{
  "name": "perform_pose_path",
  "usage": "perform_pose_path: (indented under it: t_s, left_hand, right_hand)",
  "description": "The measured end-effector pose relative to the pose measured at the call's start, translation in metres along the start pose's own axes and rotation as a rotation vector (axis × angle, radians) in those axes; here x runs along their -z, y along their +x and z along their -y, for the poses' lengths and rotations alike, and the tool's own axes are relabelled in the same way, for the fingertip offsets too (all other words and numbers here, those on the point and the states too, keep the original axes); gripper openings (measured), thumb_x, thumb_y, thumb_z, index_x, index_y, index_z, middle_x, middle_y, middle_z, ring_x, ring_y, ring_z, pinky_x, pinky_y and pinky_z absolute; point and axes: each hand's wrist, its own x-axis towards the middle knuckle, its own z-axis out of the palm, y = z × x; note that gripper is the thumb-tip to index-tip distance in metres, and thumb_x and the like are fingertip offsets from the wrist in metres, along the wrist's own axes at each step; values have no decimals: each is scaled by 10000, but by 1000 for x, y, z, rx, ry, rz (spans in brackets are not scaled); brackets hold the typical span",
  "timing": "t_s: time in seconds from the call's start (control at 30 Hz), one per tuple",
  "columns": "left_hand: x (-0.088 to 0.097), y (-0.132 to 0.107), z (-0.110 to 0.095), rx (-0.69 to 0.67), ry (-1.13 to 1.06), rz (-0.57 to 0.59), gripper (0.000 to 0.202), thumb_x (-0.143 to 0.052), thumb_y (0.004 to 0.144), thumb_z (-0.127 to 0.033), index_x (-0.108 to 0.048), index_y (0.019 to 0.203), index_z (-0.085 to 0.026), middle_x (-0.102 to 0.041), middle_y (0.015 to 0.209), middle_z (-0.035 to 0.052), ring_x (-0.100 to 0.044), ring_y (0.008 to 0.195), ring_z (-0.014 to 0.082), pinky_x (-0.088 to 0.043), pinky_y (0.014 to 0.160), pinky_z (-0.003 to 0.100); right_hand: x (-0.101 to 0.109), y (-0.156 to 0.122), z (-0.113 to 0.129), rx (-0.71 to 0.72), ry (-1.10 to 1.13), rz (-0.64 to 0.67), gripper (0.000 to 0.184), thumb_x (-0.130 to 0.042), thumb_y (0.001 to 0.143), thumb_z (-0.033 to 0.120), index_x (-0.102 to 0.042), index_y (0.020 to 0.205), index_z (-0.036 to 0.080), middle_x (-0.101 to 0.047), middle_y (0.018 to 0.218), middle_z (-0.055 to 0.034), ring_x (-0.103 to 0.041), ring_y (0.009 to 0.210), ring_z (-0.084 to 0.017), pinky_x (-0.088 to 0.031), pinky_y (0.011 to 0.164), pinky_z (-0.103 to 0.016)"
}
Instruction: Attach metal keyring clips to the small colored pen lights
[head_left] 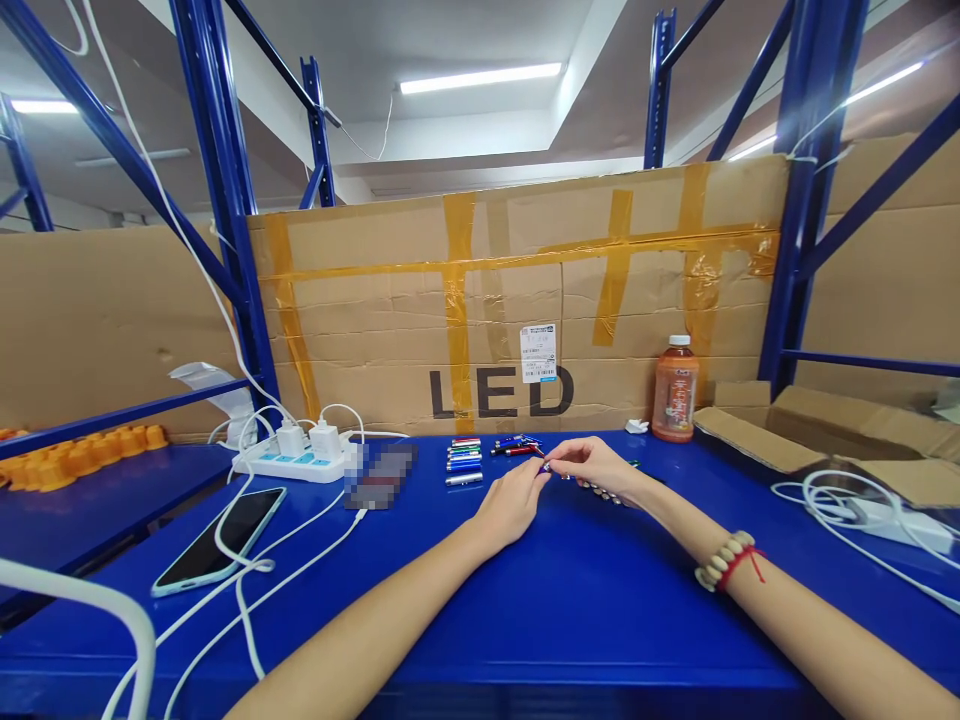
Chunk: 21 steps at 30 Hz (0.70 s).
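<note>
My left hand [511, 503] and my right hand [596, 468] meet over the blue table [570, 600], both pinched on one small metal keychain torch [547, 466]. The right hand also seems to have a short chain or more small pieces under its fingers. Just beyond them lies a neat row of small torches [464, 459] in several colours, and a looser group of torches [517, 445] to its right. A bead bracelet with a red thread sits on my right wrist.
A phone [218, 539] lies at the left with white cables across it, plugged into a power strip [292, 462]. An orange drink bottle [675, 390] stands at the back. An open cardboard box [825, 430] and a white cable coil [862, 505] are at right. A taped cardboard wall marked LED closes the back.
</note>
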Motion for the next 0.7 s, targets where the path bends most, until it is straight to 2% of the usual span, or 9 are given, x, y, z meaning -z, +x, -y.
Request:
perform_pose_path:
  t_s: [0.17,0.27,0.37,0.57,0.7]
  left_hand:
    - [4,-3,-4,30,61,36,249,-255,894,-287,-399,1085,-219,-569,1024,49,-545,935,191,-428,739,289]
    - [4,-3,-1,59,62,46,239,-259,889,-275,-356,1098,-212,-590,908,43,-570,831,183,-427,672,274]
    - [2,-1,4,94,51,53,200,-270,880,-260,-377,1038,-204,-584,783,18,-570,728,167,-413,620,249]
    - [0,3,7,101,20,-17,206,-256,888,-267,-417,1007,-219,-566,721,-10,-550,663,132,-402,625,227]
    - [1,4,4,81,23,-43,233,-282,884,-280,-449,1039,-226,-590,790,1,-562,725,143,-419,665,245]
  right_hand:
    - [1,-1,2,-2,68,43,499,-685,538,473,-572,840,93,-554,627,-12,-432,484,-27,-293,410,-136]
    - [-4,-1,3,31,60,54,474,-681,549,464,-574,818,88,-558,620,-17,-450,487,-35,-315,417,-141]
    - [-9,-2,2,45,36,33,483,-669,564,466,-601,853,84,-576,636,-33,-478,511,-50,-342,434,-148]
    - [-6,-2,-1,50,48,2,506,-642,602,458,-625,963,105,-614,717,-54,-501,569,-61,-347,442,-141]
    - [0,-1,1,49,20,11,526,-661,559,462,-643,937,96,-625,761,-65,-514,598,-83,-356,432,-154]
